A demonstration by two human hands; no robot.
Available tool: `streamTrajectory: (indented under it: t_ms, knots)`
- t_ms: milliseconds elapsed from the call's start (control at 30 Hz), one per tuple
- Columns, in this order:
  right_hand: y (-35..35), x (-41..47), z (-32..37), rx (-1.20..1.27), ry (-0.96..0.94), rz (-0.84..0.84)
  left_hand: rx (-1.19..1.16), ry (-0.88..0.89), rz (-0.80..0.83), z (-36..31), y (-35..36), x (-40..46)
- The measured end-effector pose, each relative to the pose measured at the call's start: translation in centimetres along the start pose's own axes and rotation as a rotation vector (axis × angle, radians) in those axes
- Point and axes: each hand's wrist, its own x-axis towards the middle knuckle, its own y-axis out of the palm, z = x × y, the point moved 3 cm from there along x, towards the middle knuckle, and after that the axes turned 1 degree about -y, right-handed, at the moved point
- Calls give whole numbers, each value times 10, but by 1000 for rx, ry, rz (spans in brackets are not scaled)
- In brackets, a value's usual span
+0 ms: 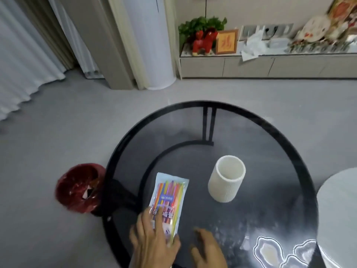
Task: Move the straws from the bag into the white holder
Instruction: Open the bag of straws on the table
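Leftmost, a red bin [81,188] sits on the floor, well beyond the fingers. Next, the left hand [152,238] lies with fingers spread flat on the near end of the sealed bag [169,202] of straws. Beside it, the right hand [207,248] hovers loosely curled, holding nothing. Past its fingertips stands the empty holder [227,180]. Tearing the bag carelessly could scatter straws.

the surface [251,151] is made of dark, glossy glass, rimmed in black metal. the bag [169,198] is seen as clear, shiny plastic, with smooth bright plastic straws [173,192] inside. the holder [226,180] is finished matt white and finely ribbed. the bin [79,188] is lined with glossy red plastic.
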Motion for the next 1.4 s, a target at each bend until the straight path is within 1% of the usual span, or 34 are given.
streamTrajectory:
  t_ms: [33,67,100,167,200,267,367,433,533,567,667,767,867,933,1000,1100,1133,1167,1200,1233,1300,1333,1400]
  knots:
    - [11,12,-14,13,-12,14,-25,-50,-8,3,11,9]
    - [16,21,-29,-2,-41,-116,-19,-75,15,6,25,19]
    - [21,21,-39,-82,-101,-127,6,-78,21,9,41,19]
    - [31,15,-46,-158,-225,-206,1,-72,27,15,62,14]
    - [37,15,-49,-199,-338,-273,15,-51,-28,21,73,13]
    - [39,18,-55,-247,-471,-297,-18,-34,-106,30,83,15]
    - [42,15,-58,-202,-558,-323,-79,29,-192,36,92,10]
    - [37,15,-61,-171,-579,-321,-93,62,-248,36,94,9]
    - [28,16,-71,-115,-573,-297,-147,81,-265,40,95,1]
    - [26,16,-73,-100,-543,-289,-146,73,-258,42,94,-1]
    - [25,15,-73,-81,-467,-284,-97,66,-228,40,82,-10]
    - [17,0,-59,2,-405,-340,-6,110,-181,37,63,-26]
    - [5,-19,-55,149,-345,-364,73,263,-280,31,52,-44]
    - [-1,-32,-51,87,-318,-324,75,368,-313,26,52,-52]
    - [-10,-45,-46,48,-304,-294,97,489,-296,21,48,-58]
    - [-25,-50,-41,152,-285,-296,129,556,-201,13,41,-47]
    - [-27,-47,-40,191,-275,-295,93,570,-140,9,39,-43]
    - [-28,-43,-41,227,-265,-280,2,588,-79,3,38,-38]
    - [-27,-37,-43,277,-259,-249,-129,612,-46,-4,38,-36]
    - [-26,-32,-45,337,-264,-201,-266,625,-50,-13,39,-35]
    - [-21,-17,-50,467,-279,-78,-454,588,-99,-26,50,-32]
    - [-18,-13,-51,540,-286,-19,-488,561,-143,-30,55,-33]
    - [-11,-1,-55,694,-268,40,-454,546,-240,-36,66,-31]
